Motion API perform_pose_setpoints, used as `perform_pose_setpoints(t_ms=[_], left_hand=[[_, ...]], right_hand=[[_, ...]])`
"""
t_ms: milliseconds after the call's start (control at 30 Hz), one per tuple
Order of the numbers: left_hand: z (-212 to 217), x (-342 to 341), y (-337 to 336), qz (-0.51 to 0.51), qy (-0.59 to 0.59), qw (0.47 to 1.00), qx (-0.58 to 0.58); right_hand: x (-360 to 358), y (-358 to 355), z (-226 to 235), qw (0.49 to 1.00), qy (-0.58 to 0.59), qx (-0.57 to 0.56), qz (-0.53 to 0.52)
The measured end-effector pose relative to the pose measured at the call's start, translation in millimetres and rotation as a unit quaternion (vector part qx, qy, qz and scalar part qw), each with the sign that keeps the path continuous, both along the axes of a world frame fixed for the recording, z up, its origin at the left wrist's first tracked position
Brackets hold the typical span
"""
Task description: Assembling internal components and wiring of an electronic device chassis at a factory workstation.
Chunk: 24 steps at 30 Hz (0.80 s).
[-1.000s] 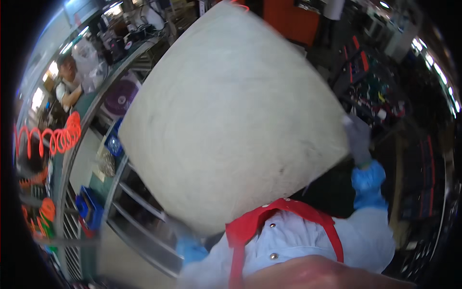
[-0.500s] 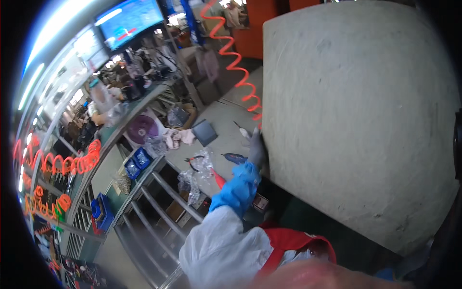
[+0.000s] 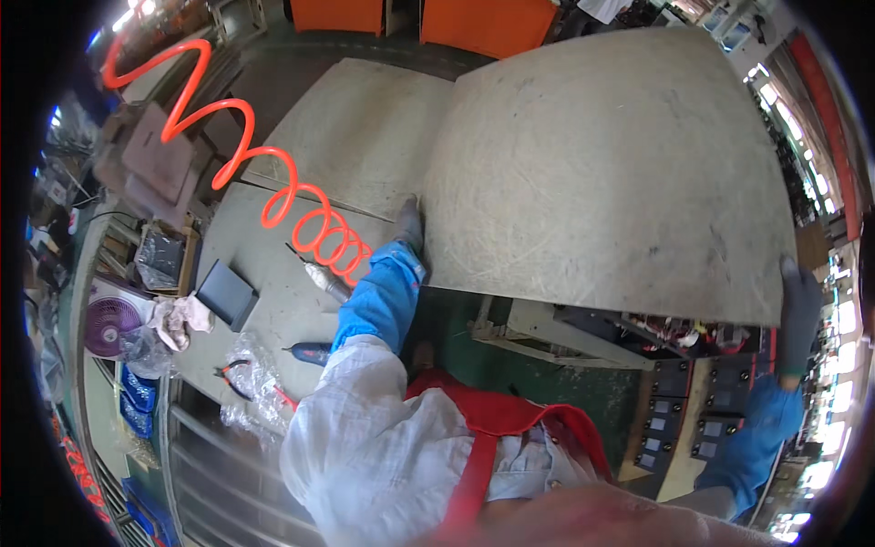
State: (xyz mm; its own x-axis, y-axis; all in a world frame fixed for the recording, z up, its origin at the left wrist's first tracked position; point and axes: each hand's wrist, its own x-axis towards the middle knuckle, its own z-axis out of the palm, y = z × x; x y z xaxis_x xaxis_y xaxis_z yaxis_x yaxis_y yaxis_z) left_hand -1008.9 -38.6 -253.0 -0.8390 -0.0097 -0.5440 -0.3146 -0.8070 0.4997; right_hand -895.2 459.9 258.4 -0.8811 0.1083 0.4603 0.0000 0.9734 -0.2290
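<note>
A large, scuffed grey board [image 3: 602,173] spans the space in front of me, held between both my hands. My left hand [image 3: 412,226], in a grey glove below a blue sleeve cover, is closed at the board's left edge. At its right edge, my right hand [image 3: 798,310] grips the near corner area, gloved the same way; its far-side fingers are hidden. Beside the left forearm, a tool with a pale body [image 3: 324,276] lies on the grey worktable [image 3: 223,242], close to an orange coiled air hose [image 3: 314,228]. A dark blue power screwdriver [image 3: 310,353] lies nearer me.
Another grey panel [image 3: 365,128] lies behind the left hand. On the table's left are a dark flat box [image 3: 228,294], pliers [image 3: 235,378], plastic film [image 3: 260,365] and a purple fan [image 3: 114,326]. Dark boxed units [image 3: 665,410] stand below right. Orange cabinets [image 3: 492,25] are at the back.
My view has swung to the right. The board now shows tilted lower and farther off, with another panel visible beside it. My right hand on its right edge has come into view.
</note>
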Motion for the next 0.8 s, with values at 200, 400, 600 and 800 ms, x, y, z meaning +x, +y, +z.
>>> perform_pose_setpoints(t_ms=[200, 400, 600, 800], left_hand=[[-68, -43, -125, 0.060, 0.007, 0.985, -0.161], [120, -33, -171, -0.099, -0.305, 0.616, -0.720], [66, -30, -145, -0.006, -0.280, 0.569, -0.773], [73, 8, -20, 0.016, -0.111, 0.594, -0.797]], right_hand=[[-201, -21, -71, 0.990, -0.071, 0.045, 0.112], [-266, -62, -214, 0.961, -0.205, -0.098, 0.156], [-254, -211, -363, 0.867, -0.384, -0.295, 0.116], [-233, -262, -498, 0.606, -0.556, -0.566, 0.056]])
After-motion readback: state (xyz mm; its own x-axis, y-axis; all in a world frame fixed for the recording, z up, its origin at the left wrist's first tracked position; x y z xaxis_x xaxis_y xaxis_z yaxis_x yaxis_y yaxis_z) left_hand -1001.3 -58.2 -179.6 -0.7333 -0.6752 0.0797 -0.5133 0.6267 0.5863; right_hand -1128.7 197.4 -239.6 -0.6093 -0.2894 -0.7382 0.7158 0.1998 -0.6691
